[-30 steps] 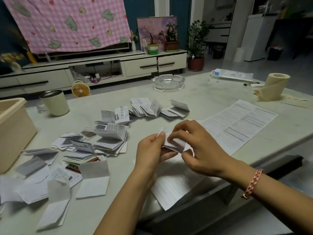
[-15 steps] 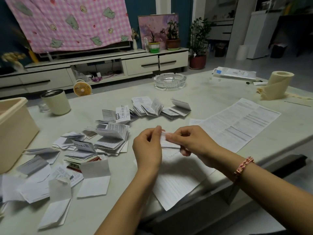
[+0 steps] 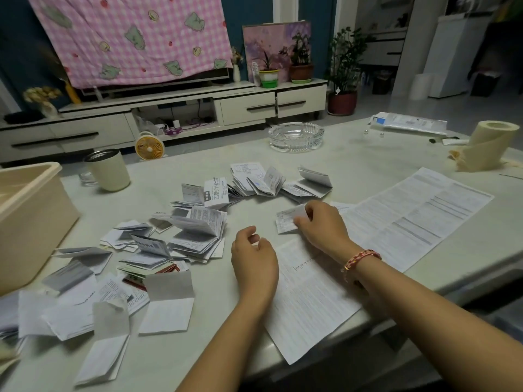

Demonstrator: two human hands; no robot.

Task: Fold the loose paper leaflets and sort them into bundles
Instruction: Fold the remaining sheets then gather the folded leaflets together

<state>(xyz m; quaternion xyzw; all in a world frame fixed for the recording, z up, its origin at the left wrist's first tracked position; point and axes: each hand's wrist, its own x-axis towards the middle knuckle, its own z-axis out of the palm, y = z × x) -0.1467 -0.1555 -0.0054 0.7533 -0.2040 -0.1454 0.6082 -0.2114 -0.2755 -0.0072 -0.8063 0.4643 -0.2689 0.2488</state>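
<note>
My right hand (image 3: 319,224) pinches a small folded leaflet (image 3: 286,220) just above the table, near the middle. My left hand (image 3: 253,257) hovers beside it with fingers loosely curled and holds nothing. Below the hands lies an unfolded leaflet (image 3: 307,301) at the table's front edge. A larger unfolded sheet (image 3: 416,213) lies flat to the right. Several folded leaflets stand in a row (image 3: 268,183) behind the hands, and a thicker heap of folded ones (image 3: 195,233) sits to the left. More loose folded papers (image 3: 93,306) spread over the near left.
A beige plastic bin (image 3: 31,219) stands at the left edge, a cream mug (image 3: 107,169) behind it. A glass ashtray (image 3: 295,136) sits at the back centre, a tissue roll (image 3: 481,145) and a flat packet (image 3: 410,124) at the back right.
My left hand has let go of the small folded leaflet and dropped back toward me. My right hand has carried the leaflet forward toward the row of folded ones.
</note>
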